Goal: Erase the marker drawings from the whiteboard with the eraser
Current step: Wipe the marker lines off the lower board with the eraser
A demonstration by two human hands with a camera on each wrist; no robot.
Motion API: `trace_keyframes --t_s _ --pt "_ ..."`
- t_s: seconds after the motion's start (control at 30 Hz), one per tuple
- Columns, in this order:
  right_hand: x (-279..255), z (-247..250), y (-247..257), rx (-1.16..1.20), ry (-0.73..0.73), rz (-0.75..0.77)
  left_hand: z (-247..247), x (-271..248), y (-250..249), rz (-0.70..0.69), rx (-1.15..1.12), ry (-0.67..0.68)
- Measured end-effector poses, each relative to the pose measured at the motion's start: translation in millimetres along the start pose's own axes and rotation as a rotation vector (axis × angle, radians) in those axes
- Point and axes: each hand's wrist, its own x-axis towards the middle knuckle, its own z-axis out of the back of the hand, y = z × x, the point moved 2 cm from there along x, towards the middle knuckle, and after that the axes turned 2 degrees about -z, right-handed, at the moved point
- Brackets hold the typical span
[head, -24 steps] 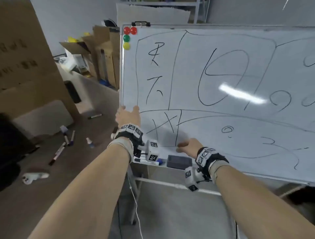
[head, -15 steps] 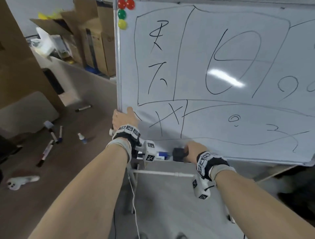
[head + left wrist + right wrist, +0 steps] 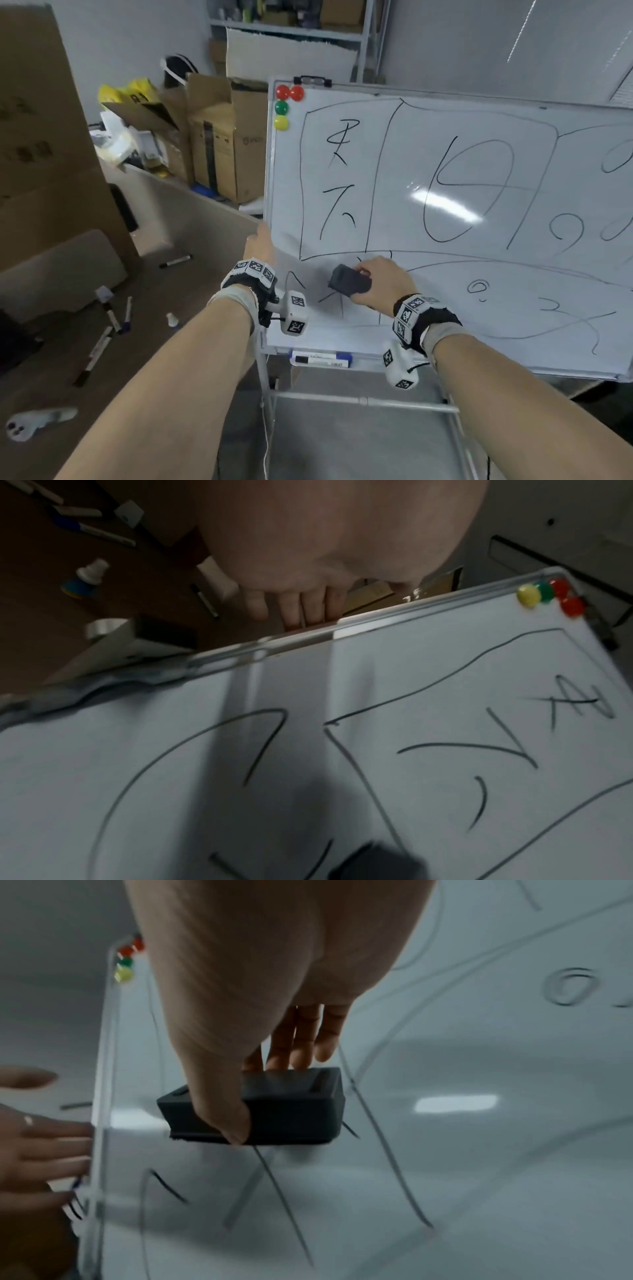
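Note:
The whiteboard (image 3: 445,192) on its stand is covered with black marker lines and figures. My right hand (image 3: 373,281) grips a dark grey block eraser (image 3: 347,282) and holds it against the lower left of the board, over crossed strokes. In the right wrist view the thumb and fingers clamp the eraser (image 3: 294,1110) from both sides, its felt face on the whiteboard (image 3: 479,1150). My left hand (image 3: 260,243) grips the board's left frame edge. In the left wrist view its fingers (image 3: 304,607) curl behind the whiteboard (image 3: 240,750) rim.
Red, green and yellow magnets (image 3: 284,108) sit at the board's top left. A blue-capped marker (image 3: 320,358) lies on the tray under the board. Several markers (image 3: 109,329) and a small bottle (image 3: 172,320) are scattered on the brown surface at left. Cardboard boxes (image 3: 219,144) stand behind.
My right hand took the eraser from the tray and lifted it onto the lower left of the board. My left hand stayed on the left frame edge. The camera view tilted up.

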Motion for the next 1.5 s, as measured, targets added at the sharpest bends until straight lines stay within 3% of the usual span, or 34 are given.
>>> trace_keyframes --t_s 0.27,0.43,0.57,0.77,0.93,1.13,1.33,1.5 --pt "67 88 73 0.107 -0.281 0.116 13 16 -89 -0.145 0.007 0.015" --pt "121 154 82 0.113 -0.487 0.165 5 37 -145 -0.247 0.067 0.069" --pt "161 194 84 0.110 -0.617 0.206 -3 51 -173 -0.273 0.075 0.004" --pt "201 194 101 0.003 -0.695 0.393 -14 86 -181 -0.271 -0.031 -0.113" --pt "200 154 96 -0.031 -0.611 0.582 -23 98 -168 -0.329 -0.087 -0.171" --pt "194 176 96 0.062 -0.779 0.323 -19 88 -171 -0.378 0.035 -0.110" --pt "171 138 110 -0.021 -0.580 0.437 -6 76 -162 -0.342 0.010 -0.092" --pt "163 152 86 0.072 -0.803 0.122 -4 61 -137 -0.179 -0.108 0.014"
